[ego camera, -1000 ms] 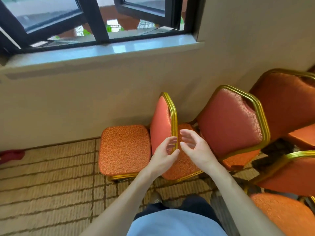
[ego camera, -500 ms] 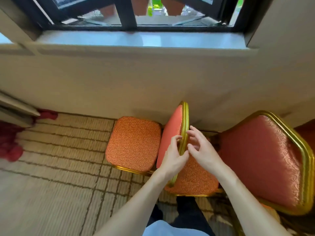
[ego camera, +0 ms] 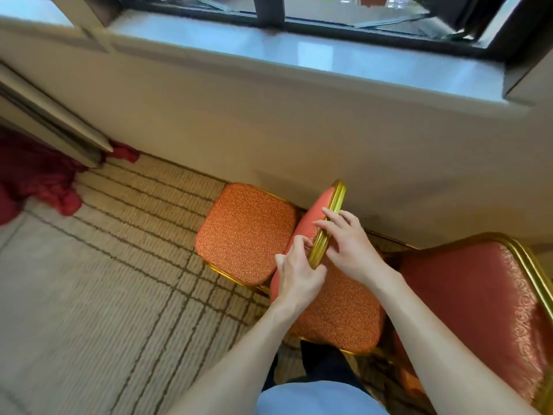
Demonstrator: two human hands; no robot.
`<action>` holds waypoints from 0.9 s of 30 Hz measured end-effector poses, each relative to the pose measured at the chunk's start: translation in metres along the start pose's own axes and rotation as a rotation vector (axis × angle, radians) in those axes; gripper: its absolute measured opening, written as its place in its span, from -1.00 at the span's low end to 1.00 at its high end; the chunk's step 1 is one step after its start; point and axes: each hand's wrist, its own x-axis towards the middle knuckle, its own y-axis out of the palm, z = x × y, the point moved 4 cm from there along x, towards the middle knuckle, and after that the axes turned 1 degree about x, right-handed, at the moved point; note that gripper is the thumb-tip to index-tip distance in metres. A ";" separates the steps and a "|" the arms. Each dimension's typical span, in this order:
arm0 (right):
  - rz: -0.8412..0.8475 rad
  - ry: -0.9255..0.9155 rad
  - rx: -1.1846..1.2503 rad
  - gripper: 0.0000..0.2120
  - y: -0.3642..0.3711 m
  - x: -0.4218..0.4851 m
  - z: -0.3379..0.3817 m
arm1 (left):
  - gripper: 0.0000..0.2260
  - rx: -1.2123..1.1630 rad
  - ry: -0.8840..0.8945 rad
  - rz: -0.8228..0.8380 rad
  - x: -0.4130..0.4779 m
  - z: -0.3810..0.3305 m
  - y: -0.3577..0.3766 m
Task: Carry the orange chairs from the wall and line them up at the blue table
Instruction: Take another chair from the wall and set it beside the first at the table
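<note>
Hands moved onto gold rim [ego camera: 336,199] of chair [ego camera: 245,232], left hand [ego camera: 296,275] pinching it, right hand [ego camera: 348,248] curled over, carpet [ego camera: 104,295] spreading leftward

Red cloth [ego camera: 36,178] on striped carpet [ego camera: 89,310]; window sill [ego camera: 299,49] above beige wall [ego camera: 239,121]
</note>
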 end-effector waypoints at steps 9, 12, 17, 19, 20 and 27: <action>-0.038 -0.284 -0.129 -0.68 0.001 0.070 0.066 | -0.70 0.087 0.016 -0.367 0.026 0.006 -0.070; -0.015 -0.362 -0.149 -0.70 0.002 0.095 0.092 | -0.73 0.163 0.067 -0.461 0.036 0.013 -0.095; -0.065 -0.469 -0.176 -0.67 0.003 0.136 0.130 | -0.79 0.239 0.122 -0.609 0.053 0.023 -0.145; -0.085 -0.493 -0.160 -0.69 0.006 0.152 0.150 | -0.79 0.260 0.131 -0.651 0.059 0.028 -0.169; -0.092 -0.503 -0.151 -0.69 0.008 0.160 0.160 | -0.79 0.264 0.138 -0.672 0.062 0.030 -0.181; -0.115 -0.534 -0.182 -0.64 0.023 0.213 0.235 | -0.79 0.334 0.178 -0.717 0.088 0.058 -0.262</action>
